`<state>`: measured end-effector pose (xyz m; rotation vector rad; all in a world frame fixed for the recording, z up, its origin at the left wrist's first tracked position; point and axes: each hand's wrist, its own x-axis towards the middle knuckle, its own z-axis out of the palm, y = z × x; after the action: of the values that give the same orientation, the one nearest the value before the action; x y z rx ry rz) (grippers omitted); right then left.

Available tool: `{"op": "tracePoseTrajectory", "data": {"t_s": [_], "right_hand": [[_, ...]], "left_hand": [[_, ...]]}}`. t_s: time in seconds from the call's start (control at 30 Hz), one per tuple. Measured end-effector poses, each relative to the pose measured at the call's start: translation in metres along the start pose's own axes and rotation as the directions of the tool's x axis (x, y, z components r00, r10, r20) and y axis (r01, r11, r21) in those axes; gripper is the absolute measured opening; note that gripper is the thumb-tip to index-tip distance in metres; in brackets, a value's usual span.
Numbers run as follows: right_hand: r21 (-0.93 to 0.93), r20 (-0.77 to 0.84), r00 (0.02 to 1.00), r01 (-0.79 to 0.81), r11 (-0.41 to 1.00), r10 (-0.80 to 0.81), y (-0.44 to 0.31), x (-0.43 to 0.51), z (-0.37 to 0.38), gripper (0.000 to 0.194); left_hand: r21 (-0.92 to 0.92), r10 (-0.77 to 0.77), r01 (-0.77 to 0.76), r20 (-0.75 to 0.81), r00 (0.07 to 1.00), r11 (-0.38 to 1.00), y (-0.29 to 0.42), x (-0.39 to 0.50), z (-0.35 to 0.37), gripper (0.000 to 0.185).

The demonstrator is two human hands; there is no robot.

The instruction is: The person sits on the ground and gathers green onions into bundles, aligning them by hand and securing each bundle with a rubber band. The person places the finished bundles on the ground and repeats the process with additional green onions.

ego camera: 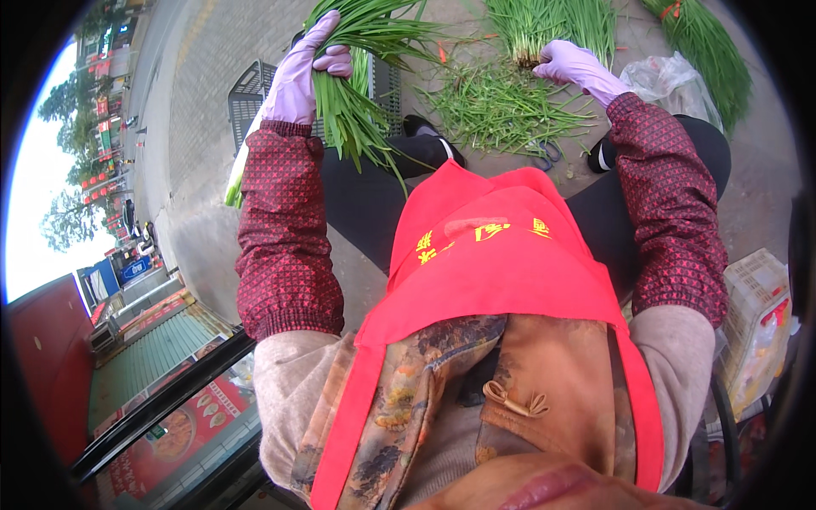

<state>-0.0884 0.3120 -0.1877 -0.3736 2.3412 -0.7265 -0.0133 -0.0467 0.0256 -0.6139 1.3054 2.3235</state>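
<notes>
My left hand, in a lilac glove, is closed around a bunch of green garlic chives. The long flat leaves spread above the fist and droop below it toward my thigh. My right hand, gloved alike, is at the root ends of a large pile of garlic chives on the ground. Its fingers are bent together there; whether a stalk is between them is unclear. Just below lies a heap of loose trimmings and stalks. Blue-handled scissors lie partly hidden at its lower edge.
A grey plastic crate with greens stands behind my left hand. Right of my right hand are a clear plastic bag and a tied chive bundle. A pale plastic basket sits by my right elbow. My shoes flank the trimmings.
</notes>
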Motion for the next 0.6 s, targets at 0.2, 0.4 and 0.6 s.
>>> {"op": "tracePoseTrajectory", "data": {"t_s": [0.2,0.4,0.6], "right_hand": [[-0.104,-0.086,0.978,0.182,0.978,-0.191,-0.033,-0.017,0.003,0.036],[-0.17,-0.429,0.777,0.432,0.886,-0.461,-0.072,-0.037,0.036,0.045],[-0.35,-0.553,0.597,0.465,0.813,-0.58,-0.106,-0.047,0.043,0.062]], "left_hand": [[-0.047,-0.052,0.052,-0.007,0.999,0.998,0.001,0.003,0.011,0.022],[-0.023,-0.056,0.057,0.041,0.998,0.998,-0.002,0.002,0.033,0.021],[0.027,0.042,-0.04,-0.087,0.995,0.999,-0.015,-0.008,0.068,0.017]]}}
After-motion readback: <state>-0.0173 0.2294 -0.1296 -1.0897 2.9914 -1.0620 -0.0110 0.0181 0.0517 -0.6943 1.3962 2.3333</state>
